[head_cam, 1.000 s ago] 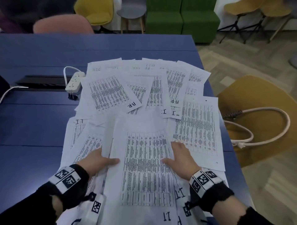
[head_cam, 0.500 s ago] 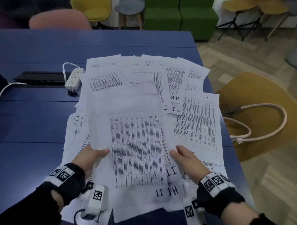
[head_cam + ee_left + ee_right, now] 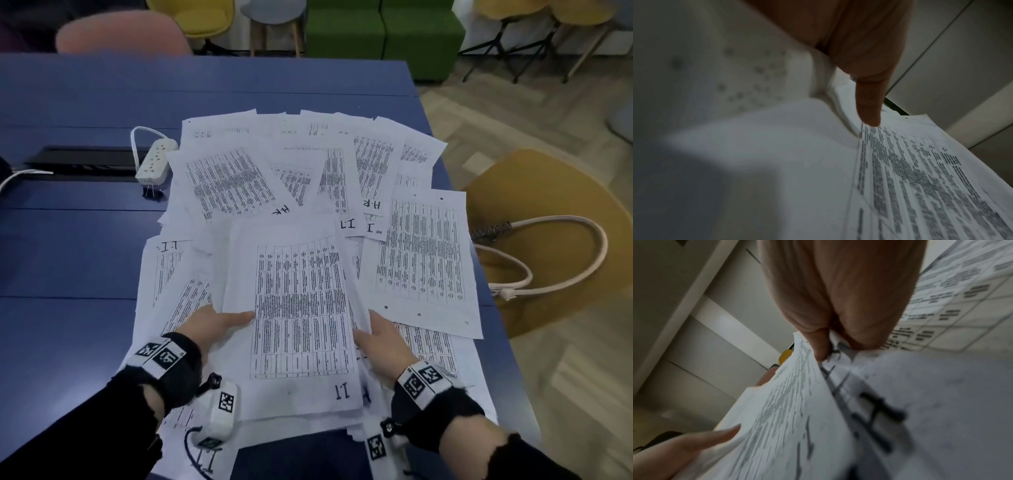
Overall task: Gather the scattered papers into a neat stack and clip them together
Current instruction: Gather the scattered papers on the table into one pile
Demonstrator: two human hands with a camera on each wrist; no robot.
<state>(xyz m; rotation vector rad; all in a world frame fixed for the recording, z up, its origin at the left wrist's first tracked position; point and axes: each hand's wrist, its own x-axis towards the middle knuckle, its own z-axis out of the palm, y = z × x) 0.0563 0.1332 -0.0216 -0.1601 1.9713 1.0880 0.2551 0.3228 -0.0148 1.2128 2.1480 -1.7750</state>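
Note:
Many printed white sheets lie fanned over the blue table. I hold a bundle of papers by its two long sides near the table's front edge. My left hand grips the left side, thumb on top. My right hand pinches the right side between thumb and fingers. The top sheet bears a table and a handwritten "1.1". A black binder clip sits by the power strip, far from both hands.
A white power strip and a black cable tray lie at the left. One large sheet hangs over the right table edge. A yellow chair with a white bag strap stands right of the table.
Both hands went from lying flat on the sheets to gripping a bundle. They raised it half a second ago, and it has since come down and closer to me.

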